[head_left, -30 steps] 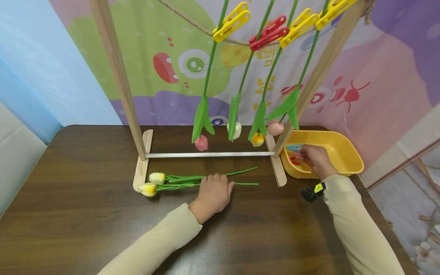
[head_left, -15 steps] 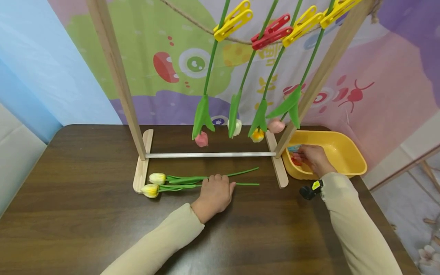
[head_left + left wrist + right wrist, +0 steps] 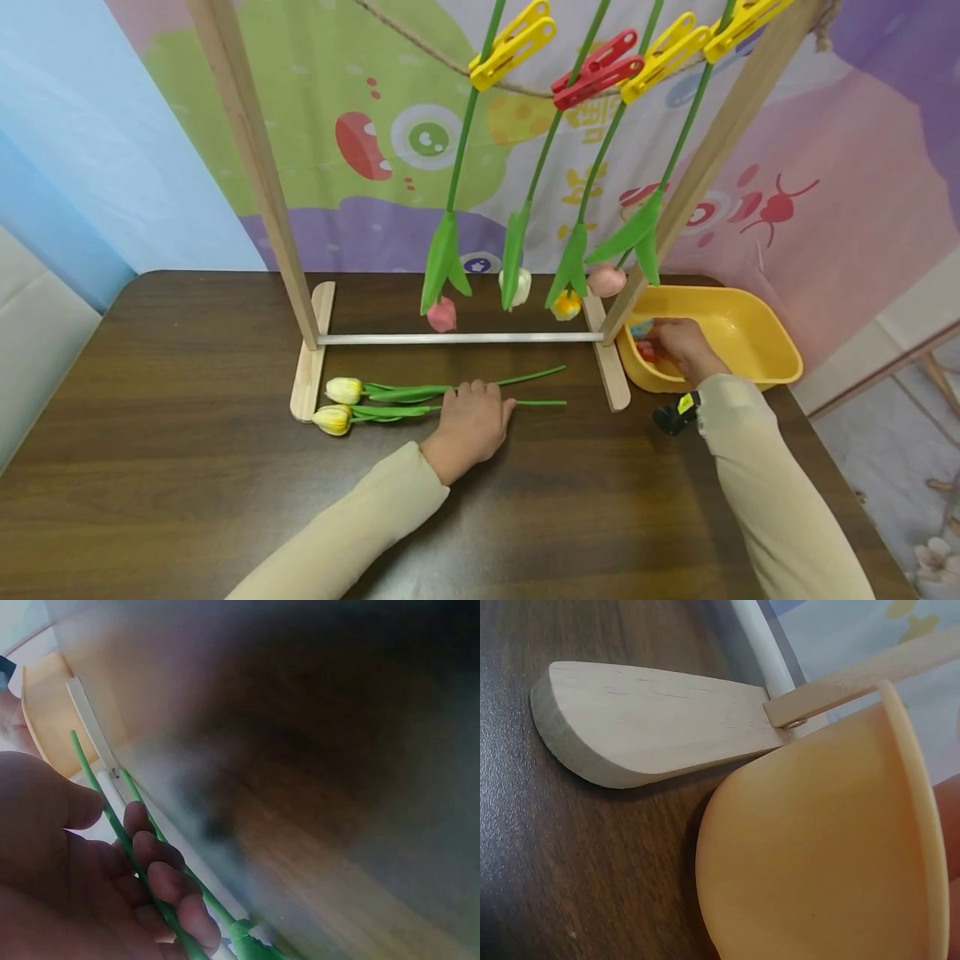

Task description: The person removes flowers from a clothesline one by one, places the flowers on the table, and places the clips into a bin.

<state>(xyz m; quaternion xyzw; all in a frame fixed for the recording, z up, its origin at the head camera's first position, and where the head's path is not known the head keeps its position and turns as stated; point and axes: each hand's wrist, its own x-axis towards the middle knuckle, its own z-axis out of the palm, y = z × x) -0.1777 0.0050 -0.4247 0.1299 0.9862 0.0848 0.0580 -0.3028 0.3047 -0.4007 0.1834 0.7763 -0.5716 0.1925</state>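
Two artificial yellow-and-white tulips lie side by side on the table. My left hand (image 3: 474, 421) lies over the stems of the front tulip (image 3: 332, 419) and the back tulip (image 3: 343, 390). In the left wrist view, its thumb and curled fingers hold the nearer green stem (image 3: 124, 851), while the other stem (image 3: 208, 896) runs just beyond the fingertips. My right hand (image 3: 684, 346) reaches down into the yellow basin (image 3: 780, 346). Its fingertips are at a light blue clothespin (image 3: 641, 329) and a red clothespin (image 3: 647, 350); whether they pinch one, I cannot tell.
A wooden rack (image 3: 258, 158) with a white crossbar (image 3: 457, 338) stands behind the tulips. On its rope (image 3: 420, 52), yellow and red clothespins hold several tulips upside down. The rack's right foot (image 3: 652, 724) sits right beside the basin.
My right hand has shifted slightly within the basin, and the blue clothespin there sits a little lower. The front tulip's head has moved slightly right; the left hand keeps its place on the stems.
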